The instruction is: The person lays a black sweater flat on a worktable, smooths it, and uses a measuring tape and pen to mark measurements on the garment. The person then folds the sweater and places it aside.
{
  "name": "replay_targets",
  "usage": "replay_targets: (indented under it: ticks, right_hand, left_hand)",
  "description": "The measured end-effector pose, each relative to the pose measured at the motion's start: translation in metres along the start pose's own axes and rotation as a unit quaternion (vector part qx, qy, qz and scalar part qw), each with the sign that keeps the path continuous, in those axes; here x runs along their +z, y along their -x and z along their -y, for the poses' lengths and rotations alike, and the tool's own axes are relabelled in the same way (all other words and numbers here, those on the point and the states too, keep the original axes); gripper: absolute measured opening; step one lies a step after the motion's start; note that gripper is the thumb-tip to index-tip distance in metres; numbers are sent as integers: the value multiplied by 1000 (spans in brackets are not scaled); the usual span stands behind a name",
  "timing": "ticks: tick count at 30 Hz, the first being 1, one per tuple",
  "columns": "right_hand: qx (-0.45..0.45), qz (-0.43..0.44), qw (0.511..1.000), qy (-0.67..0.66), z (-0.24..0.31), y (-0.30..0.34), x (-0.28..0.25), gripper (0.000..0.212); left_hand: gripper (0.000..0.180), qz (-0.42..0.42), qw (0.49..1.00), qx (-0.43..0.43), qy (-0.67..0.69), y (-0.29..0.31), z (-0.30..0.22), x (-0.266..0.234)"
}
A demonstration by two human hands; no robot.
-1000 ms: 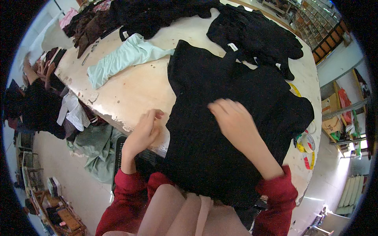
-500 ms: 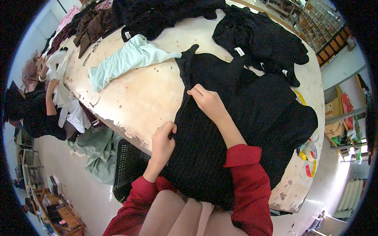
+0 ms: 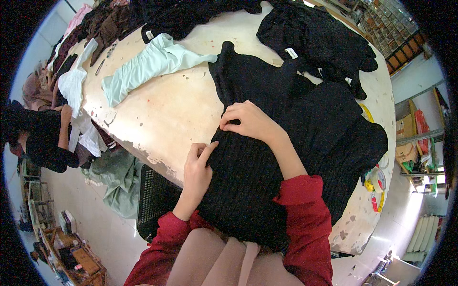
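A black ribbed knit garment (image 3: 248, 176) lies spread over the table in front of me, its near end reaching my lap. My right hand (image 3: 250, 123) pinches the garment's left edge between thumb and fingertips. Just nearer to me, my left hand (image 3: 196, 169) is at the same edge, its fingers loosened and apart, one stretched onto the fabric. Folds of the knit partly hide what lies under my fingertips. Left of the garment's far end, a pale mint gathered cloth piece (image 3: 152, 69) touches it.
More black garments (image 3: 310, 43) with white labels are heaped at the far side. A tape measure and tape roll (image 3: 379, 181) lie at the right edge. Below the table's left edge stands a black basket (image 3: 155, 200). At far left, a person (image 3: 45, 136) handles white cloth (image 3: 74, 88).
My right hand has shifted slightly nearer along the edge. The left hand's fingers have loosened and straightened. The garment's far end lies flatter. The person at left has moved the white cloth.
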State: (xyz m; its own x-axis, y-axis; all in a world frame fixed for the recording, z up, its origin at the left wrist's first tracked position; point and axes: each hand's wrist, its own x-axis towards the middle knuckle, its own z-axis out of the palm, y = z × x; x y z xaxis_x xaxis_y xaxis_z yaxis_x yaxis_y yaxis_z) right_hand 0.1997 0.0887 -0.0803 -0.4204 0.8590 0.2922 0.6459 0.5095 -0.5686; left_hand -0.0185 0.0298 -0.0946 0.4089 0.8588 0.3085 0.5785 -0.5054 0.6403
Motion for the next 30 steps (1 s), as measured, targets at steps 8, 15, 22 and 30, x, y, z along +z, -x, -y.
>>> replay_targets:
  ticks: [8, 15, 22, 30]
  right_hand:
    - [-45, -33, 997, 53, 7, -1, 11, 8]
    - [-21, -28, 988, 148, 31, -8, 16, 14]
    - [29, -38, 997, -52, 10, -4, 29, 16]
    - [32, -47, 993, -102, 6, -7, 31, 19]
  left_hand:
    - [51, -37, 999, 5, 6, -2, 5, 1]
    - [32, -79, 977, -133, 150, -2, 18, 2]
    - [32, 2, 971, -140, 194, -6, 22, -9]
    - [29, 49, 932, -226, 279, -27, 23, -22]
